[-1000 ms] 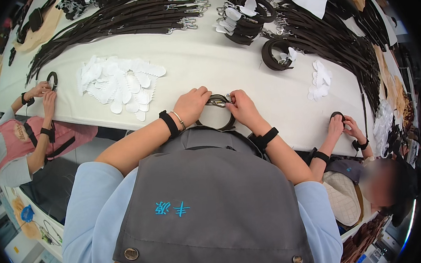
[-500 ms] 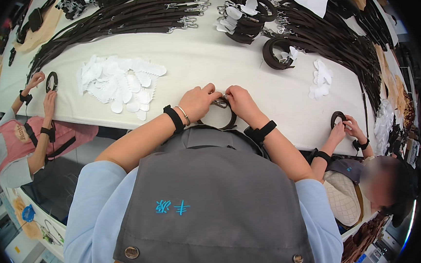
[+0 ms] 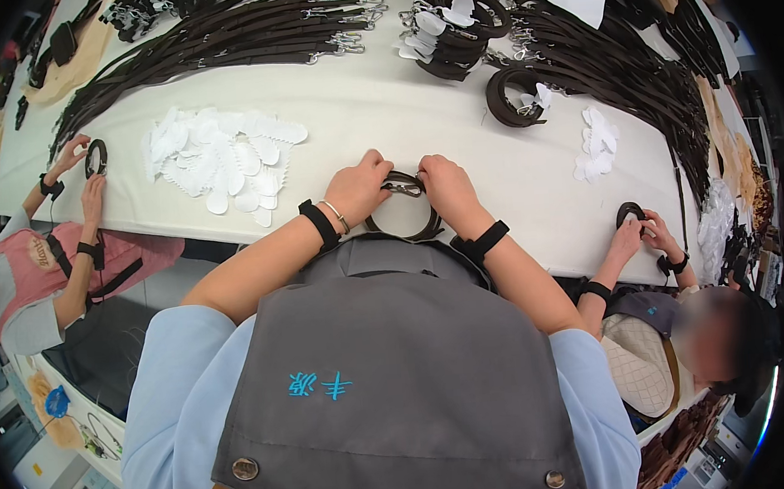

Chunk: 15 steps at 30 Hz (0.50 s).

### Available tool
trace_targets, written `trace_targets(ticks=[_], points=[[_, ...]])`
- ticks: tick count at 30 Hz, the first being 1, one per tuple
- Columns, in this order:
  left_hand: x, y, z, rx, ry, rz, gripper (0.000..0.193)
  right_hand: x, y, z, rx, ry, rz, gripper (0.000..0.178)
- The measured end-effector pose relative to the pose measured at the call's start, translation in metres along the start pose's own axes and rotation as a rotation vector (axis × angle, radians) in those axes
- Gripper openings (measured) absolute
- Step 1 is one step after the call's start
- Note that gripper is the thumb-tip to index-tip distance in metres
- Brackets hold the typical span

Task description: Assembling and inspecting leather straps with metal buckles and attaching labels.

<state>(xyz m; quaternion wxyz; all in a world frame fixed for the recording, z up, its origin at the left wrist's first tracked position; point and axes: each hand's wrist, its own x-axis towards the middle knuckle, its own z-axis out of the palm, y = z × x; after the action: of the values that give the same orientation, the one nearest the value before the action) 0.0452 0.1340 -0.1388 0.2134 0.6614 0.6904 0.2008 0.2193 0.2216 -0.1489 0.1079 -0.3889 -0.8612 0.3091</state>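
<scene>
one coiled strap (image 3: pixel 433 220) between both hands (image 3: pixel 358 192) (image 3: pixel 450 191)

I see a long off-white table (image 3: pixel 328 104). Grey floor (image 3: pixel 152 302) shows off its near edge, left part; pale second worktop (image 3: pixel 77 399) further back there. Thin bright light strip (image 3: pixel 768 400), near side, right of the table.

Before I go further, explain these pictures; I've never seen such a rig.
There is no machine: these are a person's bare left hand and right hand. A wide fisheye camera on the person's head looks down, so straight edges bend. Both hands hold a coiled dark strap at the near edge of the pale table. Beyond lie a pile of white pieces, long dark straps with metal clips, and more coils. One co-worker is at the left, another co-worker at the right.
</scene>
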Motion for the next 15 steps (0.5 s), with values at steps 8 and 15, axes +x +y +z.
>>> trace_targets(ticks=[8,15], points=[[0.012,-0.019,0.004,-0.009,-0.259,0.23,0.028,0.015,-0.007,0.0,0.062,-0.048,-0.095,0.009],[0.003,-0.006,0.005,-0.061,-0.143,0.188,0.045,0.021,0.002,0.001,0.144,-0.144,-0.171,0.008]])
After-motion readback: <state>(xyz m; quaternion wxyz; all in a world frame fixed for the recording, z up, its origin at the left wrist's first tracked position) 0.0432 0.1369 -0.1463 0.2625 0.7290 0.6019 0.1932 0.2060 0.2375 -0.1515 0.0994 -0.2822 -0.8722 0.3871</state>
